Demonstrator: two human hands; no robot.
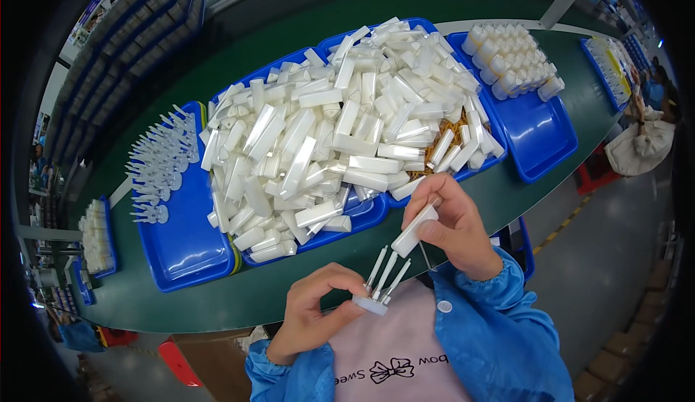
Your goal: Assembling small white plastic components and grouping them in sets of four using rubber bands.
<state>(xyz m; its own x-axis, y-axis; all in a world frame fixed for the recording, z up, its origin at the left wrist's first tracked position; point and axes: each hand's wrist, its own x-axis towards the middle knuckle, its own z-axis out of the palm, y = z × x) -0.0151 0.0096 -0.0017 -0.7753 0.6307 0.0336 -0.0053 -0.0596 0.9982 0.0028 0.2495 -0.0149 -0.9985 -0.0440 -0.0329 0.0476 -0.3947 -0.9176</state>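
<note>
Left grip is pinched shut, thumb & fingers clamped on the edge of a round pale base w/ three thin prongs sticking up; that's on the near side of the white heap, btwn it & the person's chest. Right grip, same side but closer to the heap, is clamped on a white oblong piece, held tilted, lower end right by the prong tips; can't tell from where I stand if they touch.

Rest, L to R: well left of the heap, a small blue tray w/ pale pcs. Just left of it, a bigger blue tray, w/ lots of pronged pcs bunched along its left side, looking much like the one in hand. Under the heap, dark green counter & more blue trays; the heap itself is oblong white pcs, jumbled every which way, approx. the same kind as the one held. At the heap's right end, some orange-brown strands show thru. Just right of the heap, another blue tray w/ white rounded pcs packed at its far end. Well right of the heap, one more tray, w/ white & yellow bits, too small to make out.
</note>
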